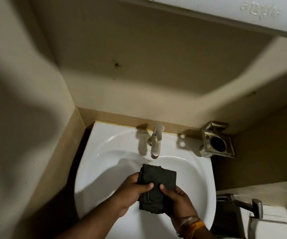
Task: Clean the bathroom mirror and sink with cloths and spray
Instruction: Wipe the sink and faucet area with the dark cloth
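Both the left hand (130, 188) and right hand (177, 199) grip a folded dark cloth (156, 183) over the sink (94, 169), the tap (155, 142) at twelve o'clock. This looks like preparing the cloth; next, wetting it or wiping the basin calls for a firm hold.

cloth (157, 187) over sink (199, 178) | tap (155, 143) behind | holder (216, 142) right

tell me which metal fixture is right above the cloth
The faucet on the sink; its spout ends just above the dark cloth, unlike the holder at right.

Dim, hard shadows, blurred edges
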